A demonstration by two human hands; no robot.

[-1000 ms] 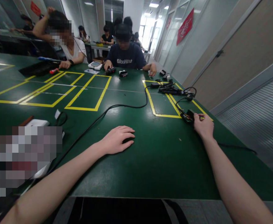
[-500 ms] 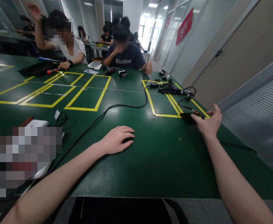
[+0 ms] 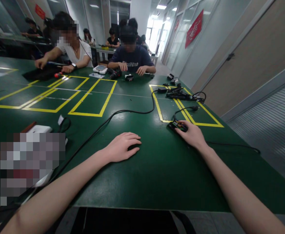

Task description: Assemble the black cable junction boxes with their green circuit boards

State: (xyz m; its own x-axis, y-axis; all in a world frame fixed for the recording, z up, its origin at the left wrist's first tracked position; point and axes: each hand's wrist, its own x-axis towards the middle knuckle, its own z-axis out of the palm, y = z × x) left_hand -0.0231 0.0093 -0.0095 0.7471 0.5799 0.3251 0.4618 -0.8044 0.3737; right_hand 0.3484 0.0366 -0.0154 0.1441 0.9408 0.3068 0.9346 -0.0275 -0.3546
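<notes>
My right hand (image 3: pixel 193 134) grips a small black device (image 3: pixel 179 126) with its thumb and fingers, near the front edge of the yellow-taped boxes on the right. A short black cable with a plug (image 3: pixel 194 108) runs from behind the device. My left hand (image 3: pixel 123 147) rests on the green table (image 3: pixel 147 175), fingers slightly apart, with nothing in it. A long black cable (image 3: pixel 123 110) passes behind my left hand toward the black bundle (image 3: pixel 181 94) at the right.
Across the table, two people sit; a person's hands (image 3: pixel 142 70) are near a small black-and-white part (image 3: pixel 128 77). A drill (image 3: pixel 115 74), a white device (image 3: pixel 100 69) and a black tray (image 3: pixel 41 73) lie at the far side. A white object (image 3: pixel 38 129) stands at left.
My right hand has moved left, and the black device and plug cable have shifted left too. My left hand has stayed put. Both people opposite have lowered a raised hand.
</notes>
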